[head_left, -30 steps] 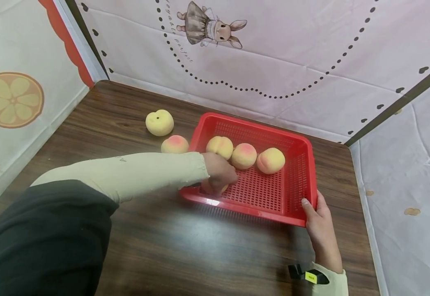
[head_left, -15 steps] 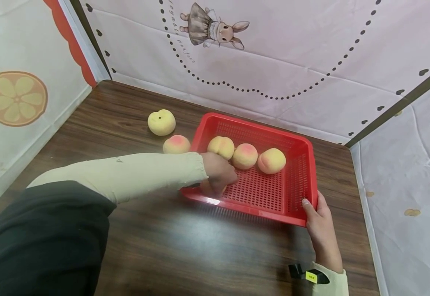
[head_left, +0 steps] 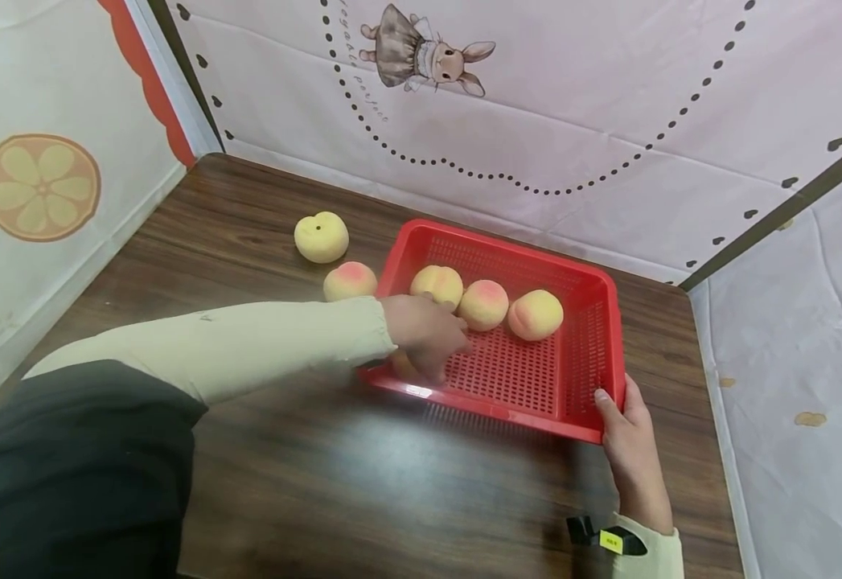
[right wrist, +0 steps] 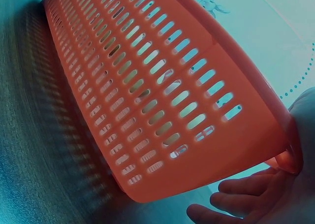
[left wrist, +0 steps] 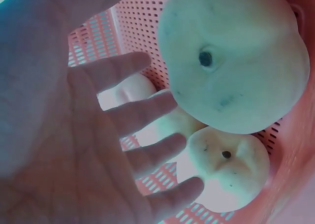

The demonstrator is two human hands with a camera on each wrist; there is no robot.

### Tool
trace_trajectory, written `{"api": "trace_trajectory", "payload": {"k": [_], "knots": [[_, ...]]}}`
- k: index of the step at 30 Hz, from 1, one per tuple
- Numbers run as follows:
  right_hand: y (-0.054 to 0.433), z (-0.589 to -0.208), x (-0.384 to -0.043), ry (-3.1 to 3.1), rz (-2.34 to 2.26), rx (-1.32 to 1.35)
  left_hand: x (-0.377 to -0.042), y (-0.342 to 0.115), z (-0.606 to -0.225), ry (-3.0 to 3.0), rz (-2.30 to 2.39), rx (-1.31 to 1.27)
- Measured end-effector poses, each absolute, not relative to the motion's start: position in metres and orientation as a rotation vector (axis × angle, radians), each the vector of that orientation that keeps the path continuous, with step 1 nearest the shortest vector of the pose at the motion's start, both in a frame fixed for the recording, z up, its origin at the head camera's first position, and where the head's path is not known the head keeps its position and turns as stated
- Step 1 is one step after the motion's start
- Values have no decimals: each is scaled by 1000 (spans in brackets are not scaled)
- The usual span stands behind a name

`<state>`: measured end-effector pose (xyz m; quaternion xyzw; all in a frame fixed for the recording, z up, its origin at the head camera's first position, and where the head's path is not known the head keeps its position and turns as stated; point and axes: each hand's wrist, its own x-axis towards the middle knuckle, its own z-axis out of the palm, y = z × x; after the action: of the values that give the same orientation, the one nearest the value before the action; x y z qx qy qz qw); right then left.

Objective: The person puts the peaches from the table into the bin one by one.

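Note:
My left hand (head_left: 428, 334) is inside the red plastic basket (head_left: 511, 416), near its left front corner. In the left wrist view its fingers are spread and hold nothing, beside a large-looking peach (left wrist: 236, 61). From the head view, the hand mostly hides that peach (head_left: 403, 367). Three more peaches stand in a row behind it: a yellow one (head_left: 437, 283), a pink-topped one (head_left: 483, 305) and a third (head_left: 536, 314) to the right. My right hand (head_left: 626, 438) grips the basket's right front rim, thumb on top and fingers beneath, as the right wrist view shows.
Left of the basket, a yellow peach (head_left: 322, 237) and a pink-topped peach (head_left: 350, 281) sit on the dark wooden table (head_left: 305, 482). Printed white cloth walls (head_left: 572, 88) enclose the table at the back and both sides.
My left hand's fingers have loosened from the peach at the front left corner and extended, and the hand has lifted slightly. The right hand keeps its grip on the basket.

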<state>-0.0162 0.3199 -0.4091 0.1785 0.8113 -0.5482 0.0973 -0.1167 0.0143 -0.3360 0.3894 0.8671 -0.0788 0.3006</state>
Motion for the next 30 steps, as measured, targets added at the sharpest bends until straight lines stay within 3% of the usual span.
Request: {"api": "trace_trajectory", "payload": {"k": [14,30], "knots": [[321,-411,-16,2407,-1632,514,-108,-5,-316,2508,-239,1117],[320,-409,-15,2399,-1654,514,-126,-47,-286,2724,-144,875]]}}
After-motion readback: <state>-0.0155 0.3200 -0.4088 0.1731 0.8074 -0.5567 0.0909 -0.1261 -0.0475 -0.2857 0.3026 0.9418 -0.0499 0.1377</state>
